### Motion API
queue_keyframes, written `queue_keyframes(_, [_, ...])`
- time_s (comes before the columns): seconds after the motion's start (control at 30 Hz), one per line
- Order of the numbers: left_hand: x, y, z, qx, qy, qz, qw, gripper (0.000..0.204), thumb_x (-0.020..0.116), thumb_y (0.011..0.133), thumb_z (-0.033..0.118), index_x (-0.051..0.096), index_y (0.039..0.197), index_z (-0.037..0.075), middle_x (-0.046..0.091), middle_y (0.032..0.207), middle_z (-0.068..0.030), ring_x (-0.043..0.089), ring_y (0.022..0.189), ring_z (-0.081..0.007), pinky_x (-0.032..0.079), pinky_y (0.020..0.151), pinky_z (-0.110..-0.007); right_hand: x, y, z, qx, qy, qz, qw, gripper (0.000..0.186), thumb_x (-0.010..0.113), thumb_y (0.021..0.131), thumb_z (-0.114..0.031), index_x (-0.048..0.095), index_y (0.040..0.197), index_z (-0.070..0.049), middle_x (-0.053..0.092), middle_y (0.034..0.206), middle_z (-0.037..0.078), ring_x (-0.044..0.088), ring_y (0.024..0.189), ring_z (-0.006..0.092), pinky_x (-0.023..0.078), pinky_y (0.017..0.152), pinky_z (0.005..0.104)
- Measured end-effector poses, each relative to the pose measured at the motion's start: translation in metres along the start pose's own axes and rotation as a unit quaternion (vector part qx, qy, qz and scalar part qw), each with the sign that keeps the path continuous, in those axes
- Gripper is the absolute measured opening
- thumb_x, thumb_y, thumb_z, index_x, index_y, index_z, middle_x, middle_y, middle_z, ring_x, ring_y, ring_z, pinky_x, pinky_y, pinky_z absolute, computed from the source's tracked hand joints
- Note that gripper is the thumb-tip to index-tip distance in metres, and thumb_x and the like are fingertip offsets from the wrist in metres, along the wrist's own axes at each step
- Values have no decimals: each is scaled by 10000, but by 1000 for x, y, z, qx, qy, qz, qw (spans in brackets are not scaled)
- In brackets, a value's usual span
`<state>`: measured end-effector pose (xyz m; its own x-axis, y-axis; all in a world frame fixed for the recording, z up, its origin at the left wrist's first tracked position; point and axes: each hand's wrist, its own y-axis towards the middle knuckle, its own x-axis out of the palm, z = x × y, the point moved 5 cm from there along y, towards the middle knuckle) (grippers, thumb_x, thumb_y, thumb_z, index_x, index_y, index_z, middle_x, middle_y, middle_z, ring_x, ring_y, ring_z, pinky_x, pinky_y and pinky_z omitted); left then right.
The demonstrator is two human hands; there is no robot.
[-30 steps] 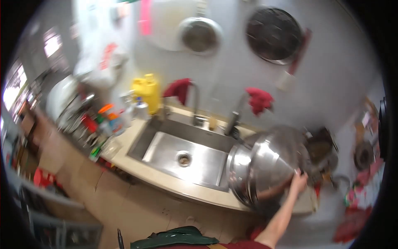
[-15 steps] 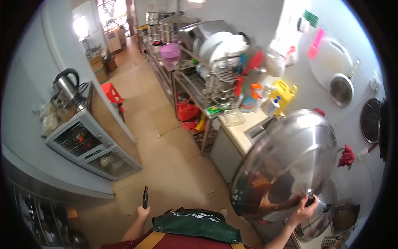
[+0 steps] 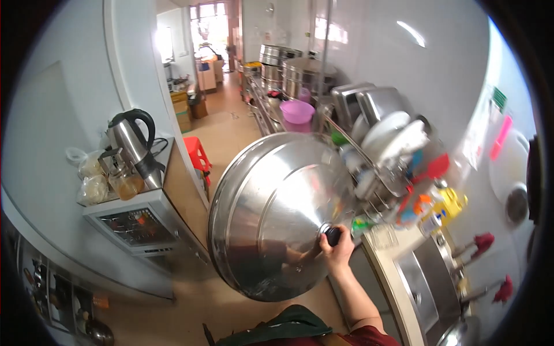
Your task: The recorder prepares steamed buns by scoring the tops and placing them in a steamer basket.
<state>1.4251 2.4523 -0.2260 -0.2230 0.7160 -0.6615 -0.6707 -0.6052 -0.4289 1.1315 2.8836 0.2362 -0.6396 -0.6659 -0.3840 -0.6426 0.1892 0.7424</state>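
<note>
My right hand is closed round the black knob of a large round stainless steel lid. The lid hangs tilted in front of me, its outer face and knob toward me, hiding part of the floor and the metal rack behind it. My left hand is out of the picture. At the lower edge, left of my green apron, the end of a slim black object sticks up.
At left a kettle and a glass jug stand on a grey cabinet. A dish rack with plates and a metal sink line the right. A purple basin sits farther back, and a red stool beyond the doorway edge.
The lid has moved left with my right hand, from over the sink counter to in front of me. My left hand, earlier seen holding a slim black object, has left the picture.
</note>
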Motion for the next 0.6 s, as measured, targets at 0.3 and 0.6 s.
queue_keyframes(0.3, [56,64,151,-49,-23,66,996,347,664,643,281,582,712,-49,590,625,-151,602,607,-291,468,569,-387,224,88,90,224,194,-104,949,356,611,798,-271,498,945,32,557,757,134,553,701,247,439,670,341])
queue_keyframes(0.6, [76,153,264,-103,-1,65,993,362,662,638,293,593,736,-49,602,663,-171,610,654,-310,474,603,-397,436,177,154,460,390,-95,792,343,442,905,-370,475,798,-45,468,574,15,422,402,104,346,345,237])
